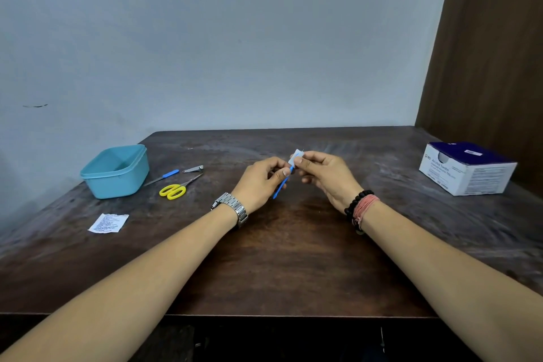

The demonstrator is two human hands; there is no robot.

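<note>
Above the middle of the dark wooden table (293, 267), my left hand (260, 182) grips a thin blue-handled tool (281, 185) that slants down toward me. My right hand (326, 175) pinches a small white swab pad (296, 156) between thumb and fingers, right at the tool's upper end. The tool's tip is hidden behind the pad and my fingers. A metal watch sits on my left wrist; bead and cord bracelets circle my right wrist.
A light blue plastic tub (117, 170) stands at the left. Beside it lie a blue-handled tool (163, 177), a nail clipper (193, 169) and yellow scissors (176, 189). A torn white wrapper (108, 223) lies front left. A white-and-blue swab box (467, 167) sits far right.
</note>
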